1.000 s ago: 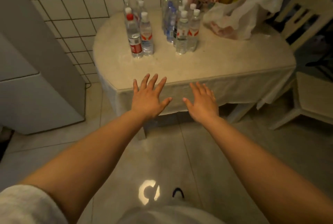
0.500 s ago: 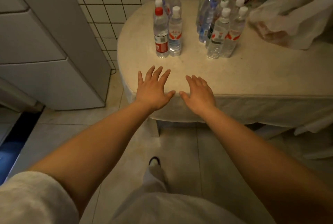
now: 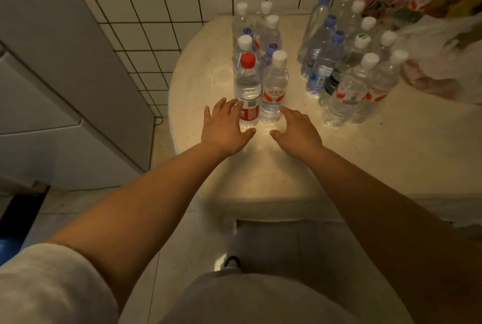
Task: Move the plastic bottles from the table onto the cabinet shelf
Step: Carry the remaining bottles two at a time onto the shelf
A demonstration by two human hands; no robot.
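Note:
Two clusters of clear plastic bottles stand on the round cream table (image 3: 198,94). The left cluster's front pair is a red-capped bottle (image 3: 247,83) and a white-capped bottle (image 3: 274,86). The right cluster (image 3: 349,62) holds several bottles with white and blue caps. My left hand (image 3: 224,128) hovers open just in front of the red-capped bottle, its fingertips at the bottle's label. My right hand (image 3: 297,130) is open in front of the white-capped bottle, slightly apart from it. Neither hand holds anything.
A grey cabinet or fridge (image 3: 52,94) stands to the left against the white tiled wall (image 3: 167,10). A white plastic bag (image 3: 443,62) and other bags lie at the table's far right. Tiled floor lies below, with my foot (image 3: 230,261) showing.
I have stepped closer to the table. Both hands moved forward over the table top from its front edge to the front pair of the left cluster.

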